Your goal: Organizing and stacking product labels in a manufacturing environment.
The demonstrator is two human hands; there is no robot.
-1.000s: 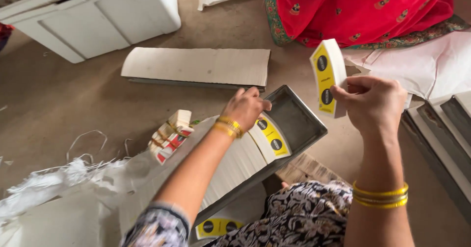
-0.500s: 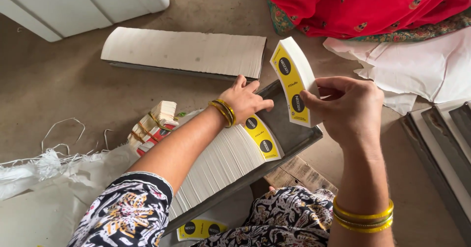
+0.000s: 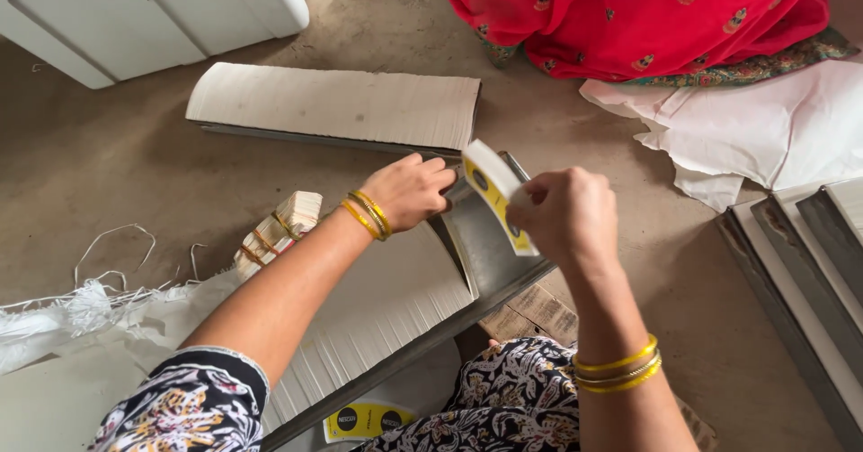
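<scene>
Seen from above, sitting on a bare concrete floor [image 3: 108, 200]. Right hand [image 3: 564, 220] closed around a small bundle of yellow-and-white labels [image 3: 493, 191] — lower now and close over the far end of the metal tray [image 3: 490, 252], where half a second ago raised well clear of it. Left hand [image 3: 409, 190] pressed, fingers curled, against the end of the long row of white cards [image 3: 378, 313] packed edge-on in that tray; not gripping anything visible, only bracing the row. Yellow bangles on both wrists. Judging by the drop — bundle being brought down to join the end of the row, gap held ready by the left hand. Just beyond, a second filled tray of cards [image 3: 337, 103]. Left of the wrist, a banded bundle [image 3: 277, 232] on the floor. Opposite, another person in red cloth [image 3: 629, 16]; white paper sheets [image 3: 764, 128] beside.
</scene>
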